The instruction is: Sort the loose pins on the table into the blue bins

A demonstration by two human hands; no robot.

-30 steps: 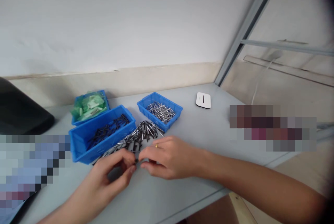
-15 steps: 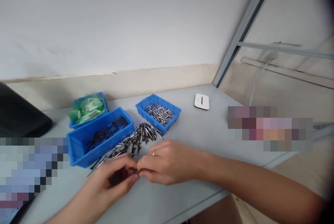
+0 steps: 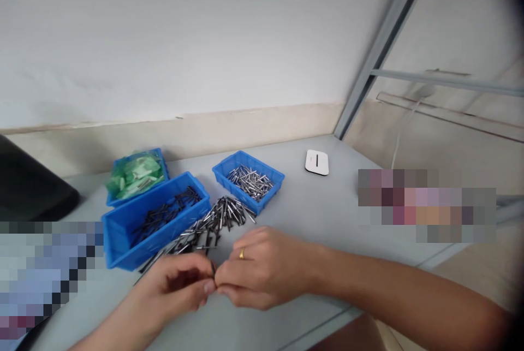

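My left hand (image 3: 176, 285) and my right hand (image 3: 262, 269) meet fingertip to fingertip low over the grey table (image 3: 327, 209). Together they pinch a small dark pin-like piece (image 3: 213, 270) between thumbs and forefingers. A ring sits on my right hand. Just beyond the fingers lies a loose heap of silver and dark metal pins (image 3: 208, 222) on the table. Behind the heap stand a large blue bin of dark pins (image 3: 153, 220) and a smaller blue bin of silver pins (image 3: 248, 180).
A third blue bin with green packets (image 3: 135, 173) stands at the back left. A small white device (image 3: 316, 162) lies further right near a slanted metal post (image 3: 380, 45). A dark object (image 3: 28, 187) sits at the far left. The table's front edge runs below my right forearm.
Both hands have stayed pinched together on the small piece and sit slightly lower in view; the fingers shifted a little around it. The bins and heap have not moved.
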